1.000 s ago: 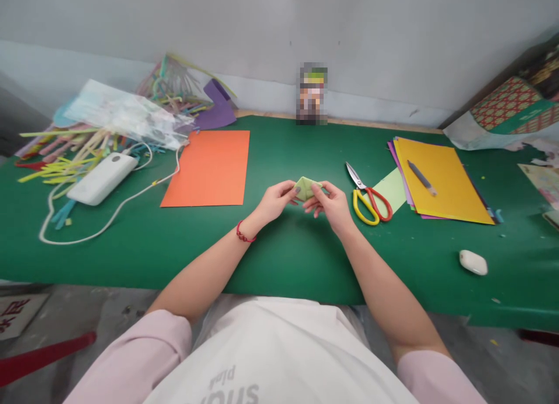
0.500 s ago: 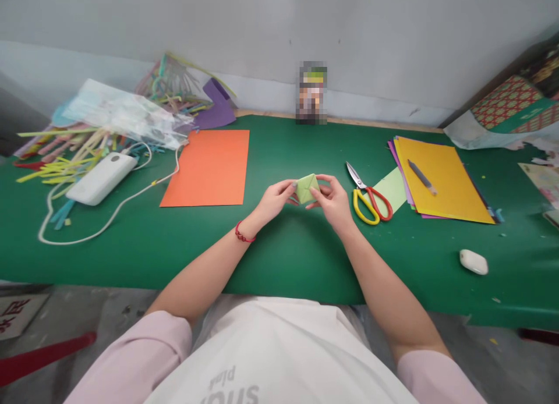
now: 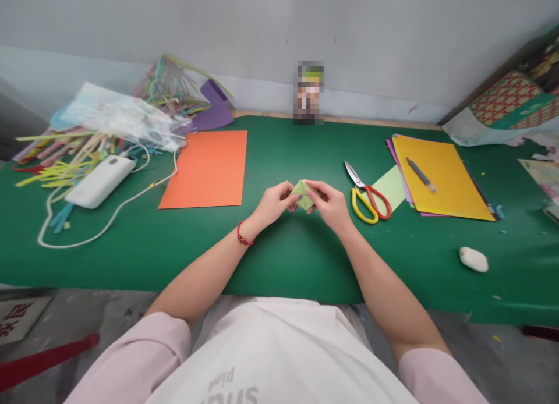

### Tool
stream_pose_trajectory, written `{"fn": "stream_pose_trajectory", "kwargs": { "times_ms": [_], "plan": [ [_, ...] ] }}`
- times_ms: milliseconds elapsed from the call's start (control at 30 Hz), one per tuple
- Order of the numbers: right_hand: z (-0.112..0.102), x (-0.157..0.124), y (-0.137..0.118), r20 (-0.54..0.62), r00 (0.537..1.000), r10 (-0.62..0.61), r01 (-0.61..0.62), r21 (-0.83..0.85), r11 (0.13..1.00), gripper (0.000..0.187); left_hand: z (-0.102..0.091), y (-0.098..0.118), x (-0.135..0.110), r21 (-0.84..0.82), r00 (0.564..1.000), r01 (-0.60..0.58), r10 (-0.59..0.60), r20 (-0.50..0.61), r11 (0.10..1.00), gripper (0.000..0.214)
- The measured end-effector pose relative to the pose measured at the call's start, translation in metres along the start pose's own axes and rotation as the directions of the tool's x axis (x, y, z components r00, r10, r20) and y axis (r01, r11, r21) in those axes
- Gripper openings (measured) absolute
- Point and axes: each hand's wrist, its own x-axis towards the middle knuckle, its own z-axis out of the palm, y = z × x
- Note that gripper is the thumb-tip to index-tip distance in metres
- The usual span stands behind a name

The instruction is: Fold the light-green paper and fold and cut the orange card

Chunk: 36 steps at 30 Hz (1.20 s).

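Folded light-green paper (image 3: 302, 192) is held up between the fingertips of both hands, over the middle of the green tabletop (image 3: 297, 264), and a peaked outline with crease lines is shown to the camera. Its left side is pinched by the left hand (image 3: 276, 202), whose fingers are closed narrowly on the edge, with the thumb tip laid at the paper's lower left. Its right side is gripped by the right hand (image 3: 334, 207), the digits being bent over the upper right and part of the near face being covered by them. Between the two sets of fingertips, the middle of the paper is left exposed. How the far side is supported cannot be told, since the fingers behind are mostly hidden.

A red beaded bracelet (image 3: 245, 234) is worn on the left wrist. To the left of the hands, an orange sheet (image 3: 209, 168) is laid flat, with a white power bank (image 3: 100, 181) farther out. Near the right hand, scissors (image 3: 367, 190) with one yellow and one red handle are rested partly on a pale-green paper strip (image 3: 396, 185). Beyond these, a grey pen (image 3: 421, 175) is set on a yellow-topped paper stack (image 3: 454, 188).
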Motion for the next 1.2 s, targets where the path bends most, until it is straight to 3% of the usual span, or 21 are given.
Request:
{"fn": "stream_pose_trajectory", "kwargs": {
  "times_ms": [100,267,367,667,833,1033,1200],
  "plan": [
    [0.0,0.0,-0.001,0.022,1.0,0.007,-0.006,-0.044,0.999,0.033,0.001,0.0,0.001,-0.027,0.998,0.001,0.001,0.064,1.0,0.028],
    [0.006,0.002,0.003,0.081,0.997,-0.01,0.005,0.068,0.998,0.061,0.002,-0.007,0.006,-0.198,0.992,0.074,-0.092,-0.085,0.977,0.04],
    [0.008,0.002,0.007,0.067,0.998,-0.013,0.006,0.104,0.995,0.071,0.003,-0.009,0.008,-0.25,0.985,0.115,-0.144,-0.1,0.962,0.041],
    [0.009,0.0,0.003,0.077,0.995,0.062,-0.071,0.127,0.989,0.041,0.011,-0.004,0.002,-0.235,0.989,0.135,-0.147,-0.031,0.962,0.035],
    [0.004,0.002,0.002,0.08,0.992,0.1,-0.11,0.124,0.986,0.044,0.013,-0.002,0.0,-0.199,0.995,0.1,-0.104,-0.011,0.975,0.03],
    [-0.004,0.007,0.0,0.212,0.965,0.157,-0.185,0.12,0.975,0.046,0.007,0.001,0.001,-0.127,0.997,0.061,-0.066,-0.041,0.99,0.025],
    [0.002,0.004,-0.001,0.149,0.979,0.138,-0.156,0.119,0.981,0.047,0.005,-0.001,0.003,-0.139,0.995,0.072,-0.081,-0.061,0.988,0.028]
  ]
}}
